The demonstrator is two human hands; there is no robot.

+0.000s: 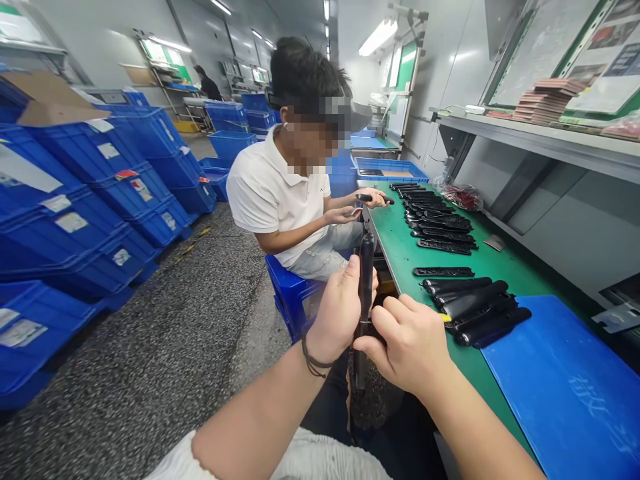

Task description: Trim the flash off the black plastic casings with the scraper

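My left hand (336, 308) is wrapped round a long, narrow black plastic part (367, 267), held upright in front of me with its rounded end up. My right hand (413, 341) is closed beside it, thumb and curled fingers against the part's lower half. Whatever else may be inside that fist is hidden. A small yellow piece (445, 319) shows just behind the right knuckles; whether it belongs to something in the hand I cannot tell. Similar black parts (475, 303) lie in a near pile on the green worktable (395, 247), to the right of my hands.
More black parts (435, 217) lie in a row farther along the table. A blue sheet (565, 380) covers the near right corner. Across from me a co-worker (260, 180) sits on a blue stool (293, 293), holding a black part. Stacked blue crates (90, 180) stand left; a shelf (540, 133) overhangs right.
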